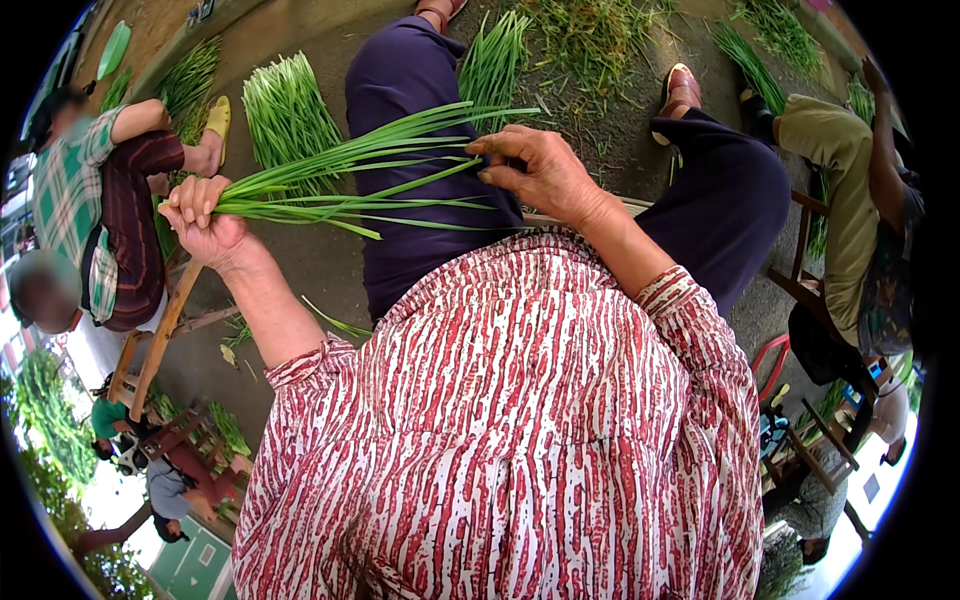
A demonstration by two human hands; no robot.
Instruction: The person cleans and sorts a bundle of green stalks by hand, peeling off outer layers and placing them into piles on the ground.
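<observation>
My left hand (204,211) grips a bunch of long, flat green leaves (315,169), probably garlic chives, by the base. The leaves fan out to the right over my left thigh. At their tips is my right hand (536,169), its thumb and forefinger a little apart around one leaf end, with no firm hold visible. A neatly stacked pile of chives (289,112), pale ends toward the top, lies on the ground beyond the bunch. Another bundle of chives (495,64) lies between my feet, beside my left leg.
Loose trimmed, partly yellowed leaves (600,45) are heaped ahead. A person in a checked shirt (79,161) sits at the left near a wooden stool (169,337). At the right sits another person in khaki trousers (825,150). More chives (750,67) lie near that person.
</observation>
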